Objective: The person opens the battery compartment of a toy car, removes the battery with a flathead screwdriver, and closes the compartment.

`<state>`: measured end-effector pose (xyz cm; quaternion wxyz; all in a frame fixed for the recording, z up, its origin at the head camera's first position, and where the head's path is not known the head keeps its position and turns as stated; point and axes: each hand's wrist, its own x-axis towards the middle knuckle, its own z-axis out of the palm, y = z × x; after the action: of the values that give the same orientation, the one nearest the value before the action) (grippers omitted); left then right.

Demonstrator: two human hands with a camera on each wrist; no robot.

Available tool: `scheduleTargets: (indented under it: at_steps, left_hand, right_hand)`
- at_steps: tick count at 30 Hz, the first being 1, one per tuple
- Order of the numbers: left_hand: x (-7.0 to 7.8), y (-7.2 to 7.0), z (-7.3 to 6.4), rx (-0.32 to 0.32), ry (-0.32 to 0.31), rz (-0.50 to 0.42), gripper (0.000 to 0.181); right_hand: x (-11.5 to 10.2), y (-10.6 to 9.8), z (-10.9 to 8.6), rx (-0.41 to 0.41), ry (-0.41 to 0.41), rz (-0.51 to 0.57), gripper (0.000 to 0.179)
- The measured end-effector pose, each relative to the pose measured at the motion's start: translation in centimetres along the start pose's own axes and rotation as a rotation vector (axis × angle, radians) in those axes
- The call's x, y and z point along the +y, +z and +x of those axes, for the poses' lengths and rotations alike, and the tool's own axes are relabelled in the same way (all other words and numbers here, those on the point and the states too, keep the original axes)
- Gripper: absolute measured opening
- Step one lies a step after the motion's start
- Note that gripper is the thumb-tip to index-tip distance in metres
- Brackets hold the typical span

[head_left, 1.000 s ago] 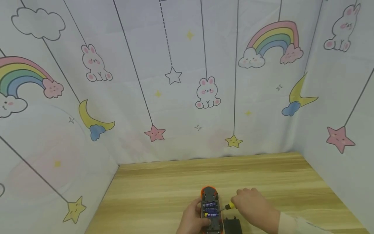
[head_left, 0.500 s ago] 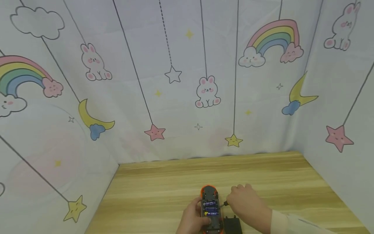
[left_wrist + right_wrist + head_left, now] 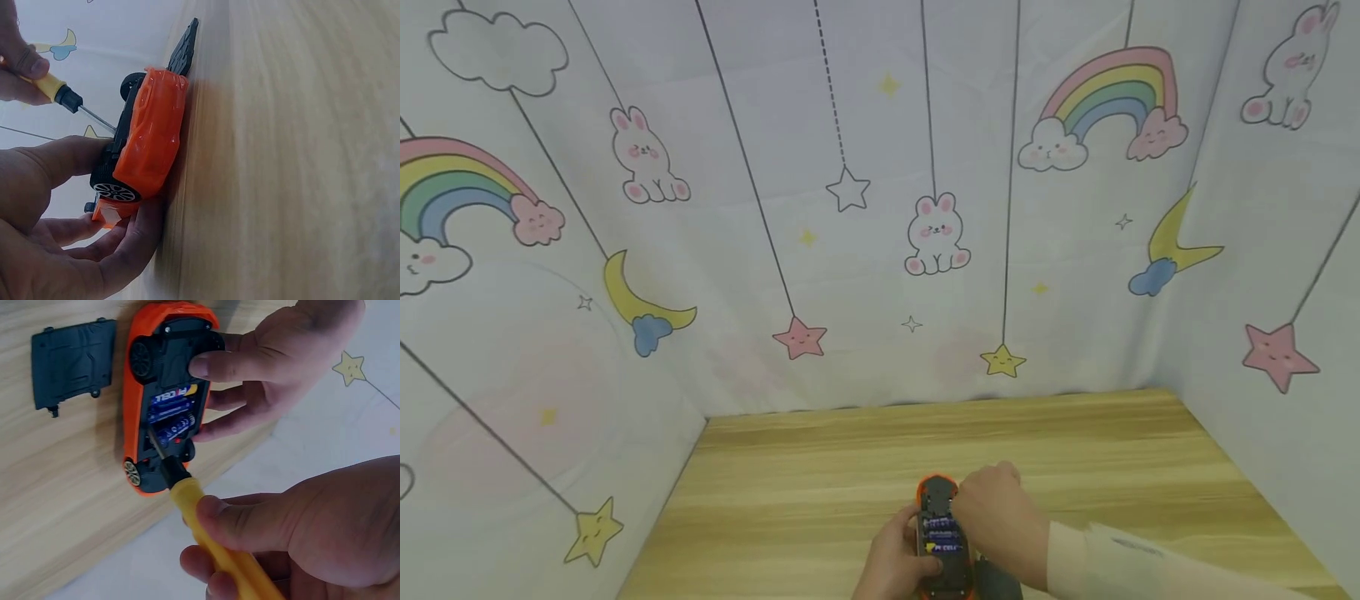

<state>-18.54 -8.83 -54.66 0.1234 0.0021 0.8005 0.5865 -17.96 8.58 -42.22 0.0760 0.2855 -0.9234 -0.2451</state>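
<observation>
An orange toy car (image 3: pixel 153 128) lies wheels up on the table, its dark underside toward me. My left hand (image 3: pixel 891 560) grips its side, the thumb pressing on the underside. Several blue batteries (image 3: pixel 172 409) sit in the open compartment; one is tilted out of line in the right wrist view. My right hand (image 3: pixel 1003 518) holds a screwdriver (image 3: pixel 219 550) by its yellow handle. The screwdriver's metal tip reaches into the compartment at the end of the tilted battery. In the head view the right hand hides the screwdriver.
A black battery cover (image 3: pixel 75 362) lies loose on the wooden table (image 3: pixel 775 483), just right of the car in the head view. Printed white cloth walls (image 3: pixel 865 367) stand behind the table and at both sides.
My right hand has moved left, over the car's edge, and now covers the screwdriver and part of the cover in the head view. The left hand and car stay in place.
</observation>
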Motion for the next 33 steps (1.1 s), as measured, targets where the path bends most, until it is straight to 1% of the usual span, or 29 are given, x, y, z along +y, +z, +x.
scheduleTargets:
  at_steps: [2,4,7,8,10,12,14,15,17,19,21,23,24,26,28,31,33]
  left_hand:
    - [0.0,0.0,0.0,0.0,0.008,0.001,0.081]
    - [-0.1,0.1,0.0,-0.006,0.016,-0.004,0.081]
    - [-0.2,0.3,-0.1,-0.028,0.009,-0.05,0.081]
    - [-0.2,0.4,-0.1,-0.033,0.005,-0.062,0.081]
    - [-0.2,0.5,-0.1,-0.036,-0.004,-0.072,0.081]
    - [-0.2,0.5,-0.1,-0.033,-0.009,-0.066,0.082]
    - [0.0,0.4,0.0,-0.026,-0.011,-0.047,0.082]
    - [0.1,0.4,0.0,-0.02,-0.01,-0.032,0.083]
    - [0.1,0.3,0.0,-0.01,-0.01,-0.011,0.084]
    - [0.2,0.2,0.0,-0.001,-0.012,0.002,0.083]
    - [0.3,0.1,0.1,0.004,-0.014,0.009,0.083]
    - [0.3,0.1,0.1,0.003,-0.017,0.005,0.083]
    - [0.3,0.1,0.2,0.003,-0.015,0.003,0.083]
    - [0.2,0.2,0.2,0.006,-0.006,-0.001,0.083]
    - [0.1,0.2,0.1,0.008,0.009,-0.009,0.084]
    - [0.1,0.1,0.0,0.004,0.018,-0.019,0.084]
    - [0.2,0.1,0.1,0.0,0.011,-0.023,0.085]
  right_hand:
    - [-0.4,-0.5,0.5,-0.052,-0.008,-0.065,0.037]
    - [-0.7,-0.9,0.8,-0.088,-0.019,-0.115,0.042]
    - [-1.2,-1.0,1.0,-0.112,-0.033,-0.168,0.043]
    - [-1.3,-1.0,1.0,-0.118,-0.036,-0.17,0.042]
    - [-1.2,-0.9,1.1,-0.132,-0.033,-0.169,0.045]
    - [-1.0,-0.8,1.0,-0.15,-0.015,-0.139,0.042]
    - [-0.7,-0.7,1.0,-0.149,0.007,-0.097,0.036]
    - [-0.6,-0.6,0.9,-0.143,0.014,-0.085,0.037]
    - [-0.6,-0.5,0.7,-0.117,0.003,-0.074,0.033]
    - [-0.7,-0.4,0.7,-0.075,-0.019,-0.093,0.033]
    - [-0.8,-0.3,0.7,-0.054,-0.043,-0.137,0.04]
    - [-0.7,-0.1,0.9,-0.041,-0.045,-0.153,0.037]
    - [-0.6,0.0,0.9,-0.042,-0.041,-0.144,0.035]
    - [-0.1,0.6,0.8,-0.019,-0.025,-0.077,0.033]
    - [0.6,1.3,0.4,0.036,-0.012,0.023,0.024]
    - [1.7,2.7,-0.4,0.139,-0.029,0.152,0.02]
    - [2.4,3.6,-0.9,0.178,-0.052,0.183,0.019]
